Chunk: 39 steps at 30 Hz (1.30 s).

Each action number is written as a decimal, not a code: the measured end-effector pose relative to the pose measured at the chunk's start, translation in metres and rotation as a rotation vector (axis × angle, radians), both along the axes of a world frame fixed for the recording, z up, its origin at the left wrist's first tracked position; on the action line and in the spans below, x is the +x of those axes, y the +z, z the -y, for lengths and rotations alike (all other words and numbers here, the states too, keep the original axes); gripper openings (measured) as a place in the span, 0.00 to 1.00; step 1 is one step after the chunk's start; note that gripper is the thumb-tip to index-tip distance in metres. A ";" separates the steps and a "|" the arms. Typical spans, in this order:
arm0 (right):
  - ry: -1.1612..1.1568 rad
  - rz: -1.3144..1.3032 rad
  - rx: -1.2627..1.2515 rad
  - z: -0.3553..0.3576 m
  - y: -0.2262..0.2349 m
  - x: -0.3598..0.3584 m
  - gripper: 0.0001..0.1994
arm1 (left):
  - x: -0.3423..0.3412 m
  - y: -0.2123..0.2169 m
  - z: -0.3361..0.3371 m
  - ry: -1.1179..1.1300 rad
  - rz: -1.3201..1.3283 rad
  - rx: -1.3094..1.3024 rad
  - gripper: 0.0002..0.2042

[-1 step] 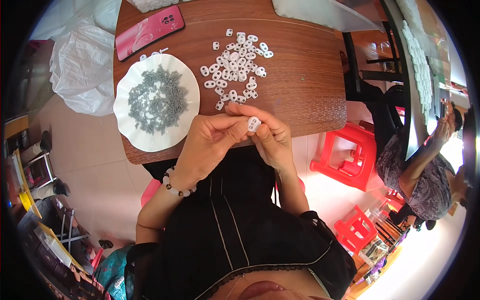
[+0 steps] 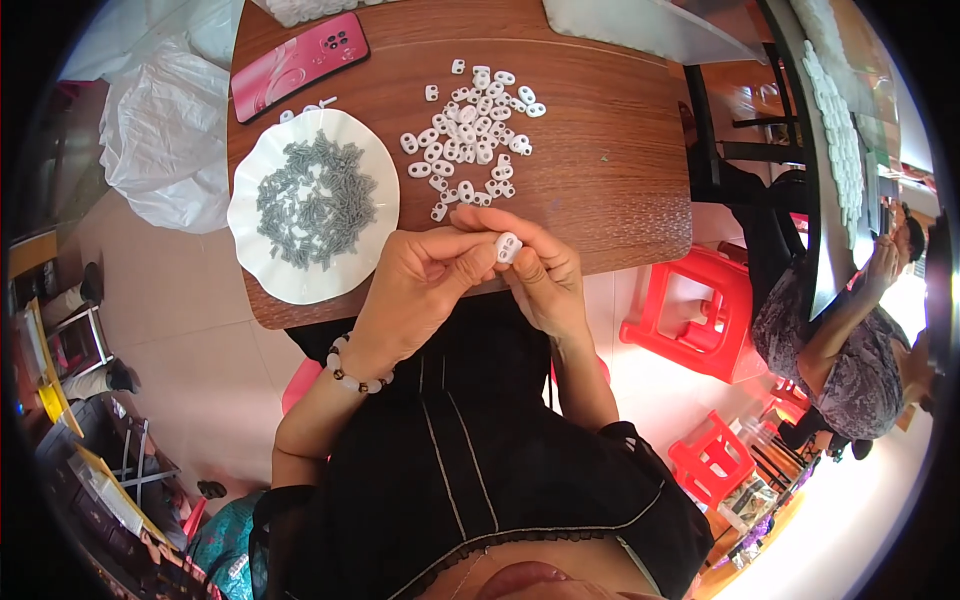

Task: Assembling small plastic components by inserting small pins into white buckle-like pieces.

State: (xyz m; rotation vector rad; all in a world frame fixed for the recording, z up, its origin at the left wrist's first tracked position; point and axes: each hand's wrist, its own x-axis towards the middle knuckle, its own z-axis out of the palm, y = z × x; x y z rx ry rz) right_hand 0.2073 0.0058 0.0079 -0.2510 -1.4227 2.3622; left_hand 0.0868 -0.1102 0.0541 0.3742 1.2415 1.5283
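Both hands pinch one white two-hole cord stopper (image 2: 508, 246) at the table's near edge: left hand (image 2: 425, 285) fingertips and right hand (image 2: 540, 275) closed on it. Just beyond lies a loose pile of stoppers (image 2: 470, 135) (nothing between); beyond-left, a white plate (image 2: 262, 270) of grey springs (image 2: 315, 200), then a red phone (image 2: 300, 62).

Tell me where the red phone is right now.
In the head view the red phone lies on the far left part of the wooden table, just beyond the white plate of grey pieces.
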 end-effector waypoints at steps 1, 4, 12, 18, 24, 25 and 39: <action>0.000 -0.004 0.003 -0.001 0.000 0.000 0.25 | 0.001 0.001 -0.001 -0.005 -0.077 0.013 0.11; 0.016 -0.055 0.014 -0.003 0.000 0.000 0.26 | 0.004 0.005 -0.004 0.024 -0.086 0.066 0.11; 0.044 -0.036 0.009 -0.004 0.006 -0.001 0.26 | 0.005 -0.005 -0.001 0.036 -0.080 0.039 0.11; 0.019 -0.007 0.086 -0.011 0.002 0.002 0.26 | 0.009 -0.005 -0.001 0.093 -0.124 0.071 0.13; 0.012 0.081 0.080 -0.013 0.018 0.005 0.20 | 0.010 -0.004 0.002 0.114 -0.106 0.056 0.13; 0.012 0.081 0.082 -0.013 0.017 0.004 0.20 | 0.010 -0.005 0.002 0.112 -0.090 0.056 0.13; -0.458 0.299 0.926 -0.078 0.079 -0.037 0.12 | 0.005 -0.011 0.012 0.121 -0.001 0.023 0.12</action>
